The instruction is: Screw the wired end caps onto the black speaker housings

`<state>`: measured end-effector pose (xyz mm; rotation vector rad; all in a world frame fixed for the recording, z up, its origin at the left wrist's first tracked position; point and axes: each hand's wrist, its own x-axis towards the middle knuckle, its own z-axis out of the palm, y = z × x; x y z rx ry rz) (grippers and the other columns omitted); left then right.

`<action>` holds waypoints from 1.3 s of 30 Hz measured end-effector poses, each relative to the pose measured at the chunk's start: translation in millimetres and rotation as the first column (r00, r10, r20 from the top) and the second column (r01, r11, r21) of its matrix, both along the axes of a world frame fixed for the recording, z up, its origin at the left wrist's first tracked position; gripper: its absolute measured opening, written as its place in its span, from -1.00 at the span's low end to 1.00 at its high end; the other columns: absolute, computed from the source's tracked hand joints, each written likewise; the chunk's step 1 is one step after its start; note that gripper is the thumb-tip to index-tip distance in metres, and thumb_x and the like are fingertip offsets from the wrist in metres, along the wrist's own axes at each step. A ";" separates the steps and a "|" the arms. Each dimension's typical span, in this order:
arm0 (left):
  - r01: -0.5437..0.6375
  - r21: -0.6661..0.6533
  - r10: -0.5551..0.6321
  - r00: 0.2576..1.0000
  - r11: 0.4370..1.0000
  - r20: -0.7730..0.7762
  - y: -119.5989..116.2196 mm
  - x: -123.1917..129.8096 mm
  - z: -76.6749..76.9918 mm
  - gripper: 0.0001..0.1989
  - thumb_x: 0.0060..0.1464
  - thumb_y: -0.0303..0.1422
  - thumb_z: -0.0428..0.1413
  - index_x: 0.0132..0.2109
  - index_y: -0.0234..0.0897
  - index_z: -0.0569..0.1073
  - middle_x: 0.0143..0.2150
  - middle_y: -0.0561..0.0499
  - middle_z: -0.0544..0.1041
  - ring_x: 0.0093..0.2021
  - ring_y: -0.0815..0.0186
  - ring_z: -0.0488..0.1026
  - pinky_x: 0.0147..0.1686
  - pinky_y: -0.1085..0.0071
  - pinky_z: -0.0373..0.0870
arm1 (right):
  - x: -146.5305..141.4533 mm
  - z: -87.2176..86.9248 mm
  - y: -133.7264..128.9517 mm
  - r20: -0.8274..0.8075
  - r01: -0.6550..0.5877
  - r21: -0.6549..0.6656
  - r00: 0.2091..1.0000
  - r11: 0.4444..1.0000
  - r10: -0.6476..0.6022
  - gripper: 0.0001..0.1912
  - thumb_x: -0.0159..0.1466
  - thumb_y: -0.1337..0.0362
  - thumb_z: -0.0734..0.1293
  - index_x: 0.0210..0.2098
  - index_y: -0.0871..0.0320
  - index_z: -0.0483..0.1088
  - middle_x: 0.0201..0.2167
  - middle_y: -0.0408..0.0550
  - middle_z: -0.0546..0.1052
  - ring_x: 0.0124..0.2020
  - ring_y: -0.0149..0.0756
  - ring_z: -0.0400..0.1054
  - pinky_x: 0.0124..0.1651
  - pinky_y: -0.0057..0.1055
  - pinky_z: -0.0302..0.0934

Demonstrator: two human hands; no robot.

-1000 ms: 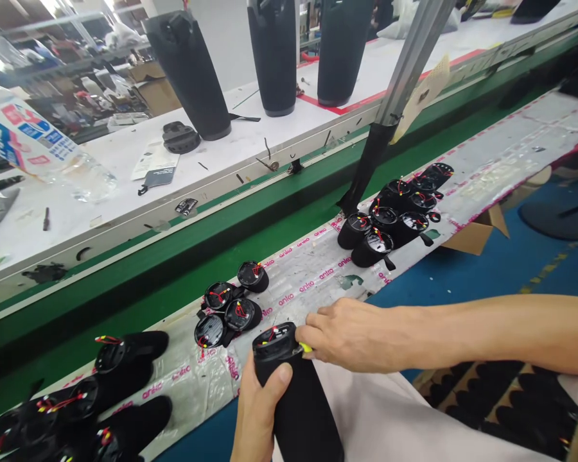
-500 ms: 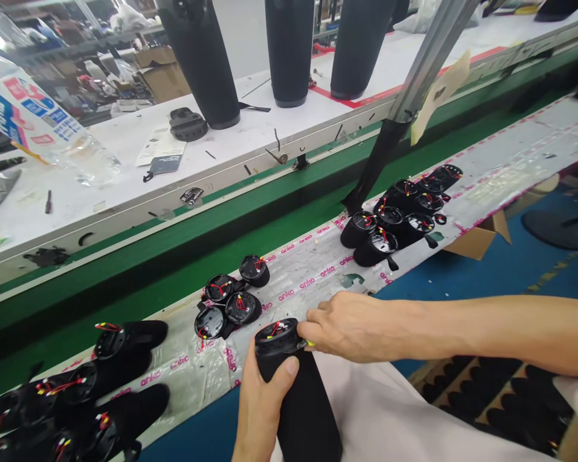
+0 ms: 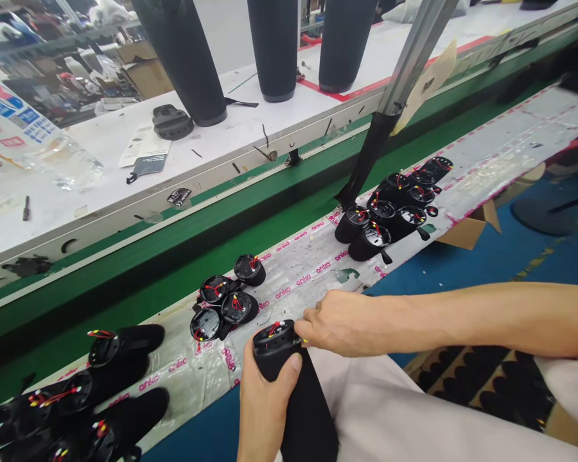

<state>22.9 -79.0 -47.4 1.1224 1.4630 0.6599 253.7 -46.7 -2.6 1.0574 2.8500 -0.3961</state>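
My left hand (image 3: 268,401) is wrapped round a black fabric-covered cylindrical speaker (image 3: 304,404), which leans over my lap with its open end up. Red wires with small connectors lie inside that end. At the right side of its rim my right hand (image 3: 334,324) is closed, fingertips pinched together. A small yellow bit shows under those fingers; the rest of what they hold is hidden. Just beyond, on the plastic-covered ledge (image 3: 301,263), stands a small group of similar open speakers (image 3: 236,307) with wires showing.
More open speakers (image 3: 366,240) cluster farther right on the ledge, and others (image 3: 106,404) lie at lower left. A metal post (image 3: 404,77) rises beside the green strip. On the white bench stand tall black cylinders (image 3: 272,51) and a plastic bottle (image 3: 72,157). A cardboard box (image 3: 465,231) is below the ledge.
The view has shifted slightly, so the bench and its things sit a little farther left. Both hands keep nearly the same hold at the speaker's open end.
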 end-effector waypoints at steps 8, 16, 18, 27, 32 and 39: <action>-0.045 -0.254 0.187 0.800 0.966 0.570 -0.7 -9.8 -22.7 -0.05 -0.16 0.05 0.49 0.36 -0.16 0.52 0.20 -0.19 0.71 0.29 -0.30 0.57 0.30 -0.07 0.48 | 4.8 -40.5 1.8 -0.268 0.080 -0.107 0.958 0.991 -0.106 -0.77 0.61 0.14 0.28 -0.10 0.15 0.43 -0.33 -0.09 0.61 -0.45 -0.28 0.39 -0.44 -0.32 -0.05; -0.091 -0.417 0.339 0.749 0.904 0.570 -6.2 -8.6 -21.1 0.04 -0.18 0.00 0.53 0.44 -0.11 0.44 0.14 -0.21 0.74 0.17 -0.26 0.67 0.18 -0.02 0.59 | 15.5 -17.9 8.6 -0.440 0.347 -0.221 0.799 0.912 -0.410 -0.63 0.67 0.08 0.08 0.12 0.18 0.38 -0.36 -0.10 0.56 -0.43 -0.25 0.38 -0.34 -0.34 0.08; -0.115 -0.368 0.302 0.809 0.923 0.505 -3.8 -7.7 -12.8 0.06 -0.19 0.02 0.54 0.44 -0.13 0.43 0.16 -0.22 0.73 0.17 -0.25 0.67 0.16 0.01 0.60 | 13.2 -8.8 6.9 -0.364 0.314 -0.221 0.851 0.923 -0.377 -0.70 0.65 0.08 0.17 0.03 0.14 0.41 -0.35 -0.11 0.58 -0.43 -0.27 0.39 -0.35 -0.33 0.01; -0.133 -0.199 0.197 0.919 0.971 0.343 -2.3 -4.1 -4.5 0.03 -0.13 0.12 0.46 0.43 -0.19 0.42 0.25 -0.26 0.69 0.29 -0.31 0.58 0.37 -0.16 0.40 | -4.3 -5.3 -4.0 -0.113 0.113 0.022 0.988 0.993 -0.110 -0.70 0.64 0.09 0.23 -0.12 0.16 0.38 -0.33 -0.04 0.61 -0.44 -0.25 0.44 -0.42 -0.25 -0.17; -0.126 -0.154 0.170 0.931 0.980 0.324 -3.8 -6.1 -2.8 -0.15 -0.09 0.11 0.48 0.28 -0.19 0.57 0.25 -0.21 0.69 0.41 -0.26 0.48 0.51 -0.05 0.24 | -2.2 0.8 1.0 -0.057 0.041 0.064 0.998 0.997 -0.037 -0.72 0.66 0.13 0.19 -0.11 0.16 0.37 -0.33 -0.07 0.57 -0.45 -0.30 0.38 -0.43 -0.25 -0.22; -0.099 -0.123 0.131 0.947 0.988 0.293 -5.1 -5.8 1.7 -0.17 -0.04 0.11 0.47 0.29 -0.18 0.53 0.29 -0.19 0.66 0.42 -0.22 0.46 0.53 -0.04 0.19 | -3.0 -3.4 -2.1 -0.054 0.053 0.123 0.997 0.991 -0.047 -0.72 0.66 0.12 0.18 -0.11 0.14 0.35 -0.38 -0.11 0.54 -0.50 -0.31 0.32 -0.45 -0.23 -0.30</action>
